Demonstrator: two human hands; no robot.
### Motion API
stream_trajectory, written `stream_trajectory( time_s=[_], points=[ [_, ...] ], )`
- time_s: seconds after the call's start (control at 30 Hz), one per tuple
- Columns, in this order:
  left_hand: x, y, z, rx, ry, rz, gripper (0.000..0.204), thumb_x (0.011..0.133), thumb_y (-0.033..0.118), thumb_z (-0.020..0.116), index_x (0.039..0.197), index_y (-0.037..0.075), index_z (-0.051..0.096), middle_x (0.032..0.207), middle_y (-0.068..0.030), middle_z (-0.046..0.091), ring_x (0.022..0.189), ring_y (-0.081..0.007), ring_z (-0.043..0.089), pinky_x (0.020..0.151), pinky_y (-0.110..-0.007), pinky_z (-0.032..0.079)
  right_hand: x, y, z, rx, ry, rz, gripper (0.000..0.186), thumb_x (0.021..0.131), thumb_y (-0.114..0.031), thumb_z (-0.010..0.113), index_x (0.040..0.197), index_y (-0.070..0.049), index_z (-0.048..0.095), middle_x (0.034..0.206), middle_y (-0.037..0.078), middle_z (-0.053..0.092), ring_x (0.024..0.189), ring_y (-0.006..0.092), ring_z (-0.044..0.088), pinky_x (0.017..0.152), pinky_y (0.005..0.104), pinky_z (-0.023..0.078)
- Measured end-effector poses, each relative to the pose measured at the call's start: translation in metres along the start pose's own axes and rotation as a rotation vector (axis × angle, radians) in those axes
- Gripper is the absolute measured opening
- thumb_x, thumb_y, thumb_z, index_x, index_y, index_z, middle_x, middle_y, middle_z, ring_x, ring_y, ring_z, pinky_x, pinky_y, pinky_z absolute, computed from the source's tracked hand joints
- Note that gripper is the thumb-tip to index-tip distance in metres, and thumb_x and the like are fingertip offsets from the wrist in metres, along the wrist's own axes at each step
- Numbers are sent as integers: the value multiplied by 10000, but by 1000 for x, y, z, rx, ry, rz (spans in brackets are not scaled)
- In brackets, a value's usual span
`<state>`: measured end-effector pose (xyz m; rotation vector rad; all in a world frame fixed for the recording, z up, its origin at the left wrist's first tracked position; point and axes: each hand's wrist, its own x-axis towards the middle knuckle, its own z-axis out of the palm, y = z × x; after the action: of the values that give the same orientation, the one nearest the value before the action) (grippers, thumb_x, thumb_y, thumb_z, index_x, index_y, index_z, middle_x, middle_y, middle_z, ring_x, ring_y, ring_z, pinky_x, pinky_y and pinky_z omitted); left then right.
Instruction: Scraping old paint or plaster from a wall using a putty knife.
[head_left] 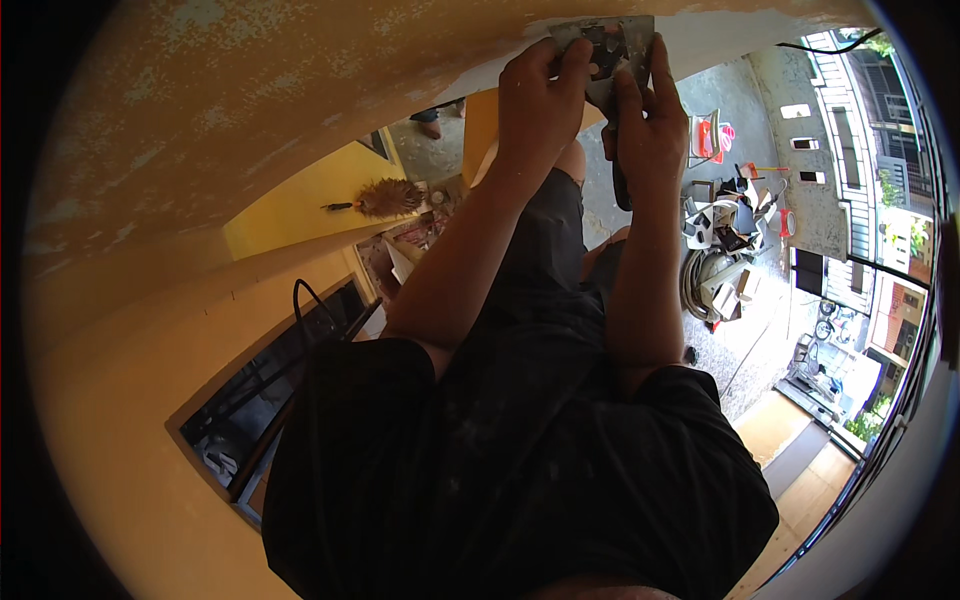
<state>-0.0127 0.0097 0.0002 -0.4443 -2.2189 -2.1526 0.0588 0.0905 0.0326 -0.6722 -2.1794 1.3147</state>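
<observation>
A wide-bladed putty knife (pixel 638 42) is raised close to a patchy, peeling wall surface (pixel 300 90) along the top of the view. Its grey metal blade carries dark and pale smears. My left hand (pixel 543 105) pinches the blade's left side, thumb and fingers bent around the edge. On the other side, my right hand (pixel 652 140) is closed around the knife, with fingers up along the blade and a dark handle (pixel 622 185) hanging below the palm. Part of the blade is covered by my fingers.
A brown feather duster (pixel 390 198) lies on a yellow ledge to the left, above a dark window (pixel 270 370). Down on the right are a coiled hose (pixel 695 285), a heap of mixed items (pixel 735 220) and a folding chair with red things (pixel 708 138). Cables run along the right rim.
</observation>
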Motion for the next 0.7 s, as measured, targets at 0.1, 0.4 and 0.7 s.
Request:
stream_trajectory(
  time_s=[0.1, 0.4, 0.7],
  points=[
    [0, 5, 1, -148, 6, -86, 311, 861, 267, 606, 726, -12, 632, 654, -125, 658, 627, -311, 641, 635, -378, 492, 2, 1, 0, -16, 0, -39, 552, 906, -178, 567, 1400, -36, 364, 625, 74, 610, 419, 86, 496, 379, 263, 372],
    [17, 19, -10, 241, -47, 110, 293, 867, 276, 602, 817, -2, 676, 659, -76, 670, 586, -187, 638, 577, -308, 478, 0, 13, 16, 461, -23, 153, 546, 924, -164, 563, 1413, -58, 347, 635, 47, 574, 422, 68, 470, 367, 243, 379],
    [13, 16, -8, 102, -52, 56, 346, 872, 306, 602, 745, -12, 652, 498, -86, 565, 412, -188, 551, 453, -326, 423, 1, 2, 4, 191, -46, 66, 562, 904, -172, 561, 1405, -31, 349, 632, 100, 618, 393, 110, 505, 365, 264, 387]
  ],
)
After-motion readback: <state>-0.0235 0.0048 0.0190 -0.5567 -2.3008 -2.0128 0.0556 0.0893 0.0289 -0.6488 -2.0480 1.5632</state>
